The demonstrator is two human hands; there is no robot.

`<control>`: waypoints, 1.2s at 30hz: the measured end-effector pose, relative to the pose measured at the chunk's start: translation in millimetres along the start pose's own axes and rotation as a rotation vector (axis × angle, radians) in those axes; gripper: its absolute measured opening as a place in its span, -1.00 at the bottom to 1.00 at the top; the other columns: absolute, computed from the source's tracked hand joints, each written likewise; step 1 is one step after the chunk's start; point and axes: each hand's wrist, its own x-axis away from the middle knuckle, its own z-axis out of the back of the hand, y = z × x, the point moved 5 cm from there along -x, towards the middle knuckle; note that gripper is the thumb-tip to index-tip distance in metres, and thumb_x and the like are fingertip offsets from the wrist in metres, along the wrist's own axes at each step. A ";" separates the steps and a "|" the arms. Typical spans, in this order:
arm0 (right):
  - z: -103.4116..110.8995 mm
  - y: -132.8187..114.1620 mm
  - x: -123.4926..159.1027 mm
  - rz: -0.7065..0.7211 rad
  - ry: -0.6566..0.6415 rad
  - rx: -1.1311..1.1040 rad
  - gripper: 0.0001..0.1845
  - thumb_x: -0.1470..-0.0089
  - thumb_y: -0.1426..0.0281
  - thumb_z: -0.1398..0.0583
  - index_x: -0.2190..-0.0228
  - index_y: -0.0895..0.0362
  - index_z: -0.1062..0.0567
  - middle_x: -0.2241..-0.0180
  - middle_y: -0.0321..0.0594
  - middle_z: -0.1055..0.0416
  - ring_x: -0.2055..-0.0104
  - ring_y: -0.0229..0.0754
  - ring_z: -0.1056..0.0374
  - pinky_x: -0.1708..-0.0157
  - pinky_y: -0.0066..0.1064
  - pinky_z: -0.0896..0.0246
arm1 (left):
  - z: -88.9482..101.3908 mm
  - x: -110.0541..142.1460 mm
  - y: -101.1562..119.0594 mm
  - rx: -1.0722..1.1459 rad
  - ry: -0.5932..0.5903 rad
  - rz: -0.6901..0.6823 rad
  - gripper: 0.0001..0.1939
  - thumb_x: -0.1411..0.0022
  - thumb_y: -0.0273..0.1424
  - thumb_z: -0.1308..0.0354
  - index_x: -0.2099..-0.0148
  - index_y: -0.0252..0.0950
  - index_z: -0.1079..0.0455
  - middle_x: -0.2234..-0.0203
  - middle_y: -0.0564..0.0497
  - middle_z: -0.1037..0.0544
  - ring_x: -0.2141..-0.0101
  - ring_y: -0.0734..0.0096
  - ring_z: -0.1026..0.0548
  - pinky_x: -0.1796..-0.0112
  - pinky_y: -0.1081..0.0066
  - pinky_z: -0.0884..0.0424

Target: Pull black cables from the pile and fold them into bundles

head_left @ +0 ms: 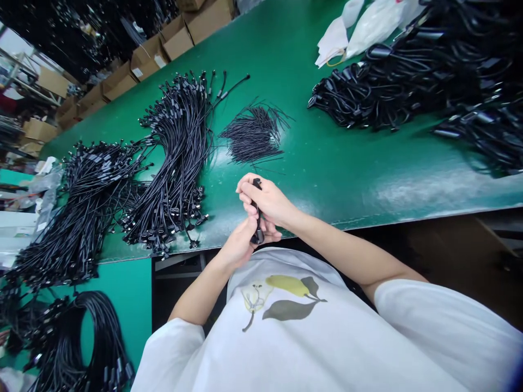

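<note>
A folded black cable is held upright between my two hands, close to the table's front edge. My left hand closes round its lower end, thumb laid along it. Higher up, my right hand pinches the upper end, its fingers curled. Much of the cable is hidden by the fingers. Just beyond my hands lies a pile of short, thin black ties. To the left of them a large bundle of loose black cables with connectors at both ends is spread out.
Another cable bundle lies at far left, with coiled cables on a lower green surface. Bundled cables and white plastic bags are at the right of the green table. Cardboard boxes line the far edge.
</note>
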 end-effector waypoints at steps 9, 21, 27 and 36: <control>3.5 -0.3 9.0 -0.123 -0.091 -0.022 -0.56 -0.08 -0.01 -0.21 0.39 0.10 -0.27 0.66 -0.56 -0.01 0.75 -0.50 0.15 0.81 -0.65 0.17 | -9.1 -5.0 -11.1 0.017 -0.129 0.049 -0.50 -0.15 0.03 -0.19 0.20 -0.35 -0.36 0.54 0.11 -0.25 0.57 0.60 -0.19 0.51 0.48 -0.14; 28.1 -23.4 9.3 -0.004 -0.069 -0.018 -0.56 0.08 0.11 -0.37 0.36 0.15 -0.36 0.46 -0.37 -0.29 0.41 -0.35 -0.30 0.39 -0.46 -0.35 | -8.7 -7.9 -9.3 -0.004 -0.142 0.062 -0.57 -0.10 -0.06 -0.28 0.32 -0.32 -0.26 0.62 0.19 -0.18 0.64 0.65 -0.13 0.57 0.52 -0.05; 18.9 -27.9 14.8 -0.014 0.016 -0.148 -0.49 0.06 -0.03 -0.31 0.45 0.11 -0.26 0.64 -0.52 0.05 0.66 -0.47 0.11 0.78 -0.68 0.30 | -20.5 -11.5 -14.1 0.135 -0.169 0.119 -0.56 -0.14 -0.02 -0.22 0.28 -0.34 -0.35 0.64 0.18 -0.17 0.65 0.63 -0.13 0.57 0.51 -0.08; 24.8 -26.5 10.6 -0.006 0.034 0.236 -0.62 -0.05 0.09 -0.26 0.42 0.11 -0.29 0.65 -0.49 -0.04 0.68 -0.44 0.08 0.72 -0.59 0.12 | -12.1 -24.9 -13.3 0.057 -0.168 0.142 -0.62 -0.05 -0.14 -0.33 0.32 -0.37 -0.39 0.58 0.10 -0.25 0.52 0.52 -0.26 0.38 0.41 -0.24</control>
